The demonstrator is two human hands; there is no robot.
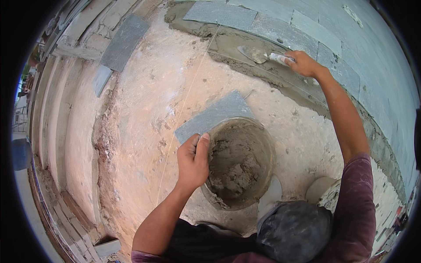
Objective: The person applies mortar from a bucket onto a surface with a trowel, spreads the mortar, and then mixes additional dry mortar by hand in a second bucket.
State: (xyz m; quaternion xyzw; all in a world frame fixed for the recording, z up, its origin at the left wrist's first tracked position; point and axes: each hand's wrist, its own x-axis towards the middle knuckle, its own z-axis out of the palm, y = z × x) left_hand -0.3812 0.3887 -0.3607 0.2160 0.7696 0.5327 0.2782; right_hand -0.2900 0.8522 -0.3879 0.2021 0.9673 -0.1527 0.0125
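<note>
Your right hand (302,63), up at about 1 o'clock, is wrapped around the pale, mortar-crusted handle of a metal pointing trowel (253,54). The trowel's blade points toward 9 o'clock, over a long bed of wet grey mortar (228,39) that curves from 12 round to 4 o'clock; you cannot tell from here how firmly it presses in. Beyond that bed, toward 1 and 2 o'clock, rows of blue-grey rectangular stone slabs (285,33) lie edge to edge.

Your left hand (193,161), just off the middle toward 7 o'clock, is closed on the rim of a round grey bucket (268,164), with the thumb uppermost. The bucket sits toward 5 o'clock and holds lumpy grey mortar (237,171). At the bucket's 11 o'clock side, a loose grey rectangular slab (219,111) lies partly hidden behind its rim.

A thin pale string (187,91) crosses the dusty pinkish-tan ground (144,131) from 12 toward 7 o'clock. Out at 10 to 11 o'clock, a dark grey rectangular slab (125,42) lies near the pale concrete steps (66,114) at 9 o'clock.
</note>
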